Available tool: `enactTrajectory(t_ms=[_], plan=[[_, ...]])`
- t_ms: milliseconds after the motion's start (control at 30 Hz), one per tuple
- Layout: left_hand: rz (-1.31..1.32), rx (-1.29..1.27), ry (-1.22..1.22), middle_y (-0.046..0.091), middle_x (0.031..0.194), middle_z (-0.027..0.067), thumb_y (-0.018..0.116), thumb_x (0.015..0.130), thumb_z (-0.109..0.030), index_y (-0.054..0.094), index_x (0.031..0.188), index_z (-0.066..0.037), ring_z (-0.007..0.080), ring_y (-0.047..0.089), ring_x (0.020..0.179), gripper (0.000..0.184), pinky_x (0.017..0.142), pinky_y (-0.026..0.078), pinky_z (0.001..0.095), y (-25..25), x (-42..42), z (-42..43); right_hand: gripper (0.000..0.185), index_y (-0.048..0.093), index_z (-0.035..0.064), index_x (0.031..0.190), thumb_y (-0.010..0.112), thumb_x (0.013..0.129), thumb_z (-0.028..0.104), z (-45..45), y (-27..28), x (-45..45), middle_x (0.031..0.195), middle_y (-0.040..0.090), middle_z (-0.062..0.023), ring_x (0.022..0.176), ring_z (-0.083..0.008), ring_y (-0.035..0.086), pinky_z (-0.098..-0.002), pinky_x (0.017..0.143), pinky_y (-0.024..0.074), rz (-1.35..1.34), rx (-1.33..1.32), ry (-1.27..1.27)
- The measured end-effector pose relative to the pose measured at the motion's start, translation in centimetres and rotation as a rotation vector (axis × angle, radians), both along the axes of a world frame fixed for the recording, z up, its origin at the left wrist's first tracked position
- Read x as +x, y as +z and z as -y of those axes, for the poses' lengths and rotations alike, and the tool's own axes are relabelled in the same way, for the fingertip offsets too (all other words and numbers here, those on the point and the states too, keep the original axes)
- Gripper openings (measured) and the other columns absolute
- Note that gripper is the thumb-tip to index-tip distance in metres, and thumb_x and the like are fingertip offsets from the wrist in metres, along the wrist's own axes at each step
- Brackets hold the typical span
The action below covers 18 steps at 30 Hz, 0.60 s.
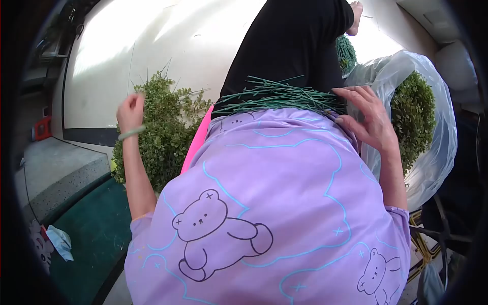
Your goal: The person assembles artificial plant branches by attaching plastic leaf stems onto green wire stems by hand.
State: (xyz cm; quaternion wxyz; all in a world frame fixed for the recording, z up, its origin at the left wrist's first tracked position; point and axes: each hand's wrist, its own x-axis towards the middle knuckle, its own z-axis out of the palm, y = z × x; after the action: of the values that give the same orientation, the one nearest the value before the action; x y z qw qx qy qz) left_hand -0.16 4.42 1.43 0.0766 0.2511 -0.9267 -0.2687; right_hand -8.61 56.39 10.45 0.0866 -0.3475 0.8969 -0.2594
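Observation:
A loose bundle of thin green plastic stems (284, 97) lies across my lap, over black trousers. My right hand (370, 114) rests at the bundle's right end, with thumb and fingers apart and the fingertips at the stem ends. On the other side, my left hand (131, 111) is raised with its fingers curled together; whatever is between them is too small or hidden to make out. Right beside and below that hand stands a heap of leafy artificial green sprigs (162, 132), some with bare stems poking out at the top.
To my right, a clear plastic bag (445, 147) holds more leafy greenery (414, 117). Another bunch of green stems (345, 53) lies beyond my leg. A pink edge (197, 145) shows by my left hip. A dark green surface (84, 244) with a light blue cloth (60, 243) is at lower left.

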Motion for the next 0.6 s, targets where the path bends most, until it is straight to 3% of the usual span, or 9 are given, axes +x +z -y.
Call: enactTrajectory(t_ms=[67,100,167,233,300,433,500,567,600], plan=[[-0.258,0.150,-0.239,0.054,0.066,-0.0044,0.062,0.085,-0.013,0.067,0.090,-0.001,0.0019,0.041,0.056,0.014,0.049,0.032,0.0186,7.8,-5.9,-9.2,0.044,0.056,0.0031,0.113,0.066,0.072,0.019,0.9,-0.1,0.4,0.104,0.056,-0.0139,0.091,-0.0312,0.051,-0.0391,0.085,0.0429,-0.028,-0.022,0.006],[-0.334,0.101,-0.447,0.054,0.066,-0.0046,0.065,0.082,-0.010,0.068,0.092,-0.002,0.0019,0.041,0.056,0.013,0.049,0.031,0.0180,10.7,-7.6,-14.4,0.043,0.057,0.0030,0.112,0.066,0.073,0.018,1.1,-0.3,0.5,0.104,0.056,-0.0136,0.092,-0.0307,0.051,-0.0387,0.084,0.0430,-0.052,-0.019,0.004],[-0.406,-0.244,-0.871,0.058,0.067,0.0027,0.073,0.070,-0.018,0.070,0.087,-0.009,0.0120,0.050,0.059,0.020,0.055,0.039,0.0255,13.1,-9.1,-21.4,0.041,0.057,0.0028,0.112,0.065,0.074,0.017,1.4,-1.2,0.7,0.103,0.056,-0.0132,0.092,-0.0296,0.051,-0.0380,0.084,0.0432,-0.098,-0.010,-0.003],[-0.293,-0.287,-0.993,0.057,0.066,0.0022,0.074,0.066,-0.030,0.069,0.079,-0.011,0.0192,0.055,0.063,0.024,0.061,0.044,0.0293,12.4,-9.4,-25.9,0.036,0.059,0.0034,0.110,0.063,0.077,0.016,1.3,-1.9,1.0,0.099,0.055,-0.0109,0.088,-0.0263,0.051,-0.0354,0.080,0.0444,-0.156,-0.031,0.004],[-0.299,-0.388,-1.067,0.055,0.065,0.0022,0.072,0.068,-0.025,0.069,0.077,-0.012,0.0195,0.055,0.063,0.016,0.059,0.045,0.0304,10.3,-10.2,-27.2,0.035,0.059,0.0038,0.110,0.062,0.077,0.016,0.9,-2.4,1.4,0.097,0.056,-0.0097,0.086,-0.0252,0.051,-0.0342,0.078,0.0447,-0.179,-0.042,0.005],[-0.187,-0.304,-1.035,0.056,0.066,0.0028,0.067,0.071,-0.014,0.066,0.072,-0.011,0.0206,0.057,0.063,0.003,0.057,0.045,0.0326,10.0,-9.6,-28.0,0.034,0.060,0.0092,0.111,0.060,0.077,0.014,0.3,-3.0,1.7,0.093,0.054,-0.0082,0.085,-0.0242,0.051,-0.0338,0.074,0.0460,-0.112,-0.090,0.025],[-0.209,-0.177,-1.021,0.061,0.071,0.0050,0.067,0.071,-0.005,0.066,0.076,-0.007,0.0182,0.058,0.058,0.005,0.054,0.044,0.0268,12.1,-9.0,-28.0,0.033,0.060,0.0092,0.110,0.057,0.078,0.014,0.4,-3.0,1.6,0.089,0.052,-0.0082,0.081,-0.0237,0.051,-0.0334,0.070,0.0455,-0.139,-0.056,0.101],[-0.279,0.099,-0.934,0.065,0.077,0.0049,0.064,0.077,0.003,0.067,0.085,-0.001,0.0064,0.056,0.061,0.009,0.055,0.043,0.0217,15.3,-8.5,-26.7,0.033,0.060,0.0101,0.111,0.054,0.078,0.014,0.6,-2.7,1.6,0.086,0.050,-0.0075,0.079,-0.0234,0.051,-0.0339,0.068,0.0451,-0.138,-0.048,0.123],[-0.349,0.138,-0.853,0.066,0.078,0.0057,0.066,0.077,0.003,0.067,0.084,0.001,0.0075,0.057,0.063,0.007,0.054,0.043,0.0202,17.7,-7.9,-26.1,0.033,0.060,0.0102,0.111,0.055,0.079,0.014,0.7,-2.6,1.4,0.085,0.050,-0.0074,0.079,-0.0235,0.051,-0.0341,0.068,0.0451,-0.144,-0.020,0.137]])
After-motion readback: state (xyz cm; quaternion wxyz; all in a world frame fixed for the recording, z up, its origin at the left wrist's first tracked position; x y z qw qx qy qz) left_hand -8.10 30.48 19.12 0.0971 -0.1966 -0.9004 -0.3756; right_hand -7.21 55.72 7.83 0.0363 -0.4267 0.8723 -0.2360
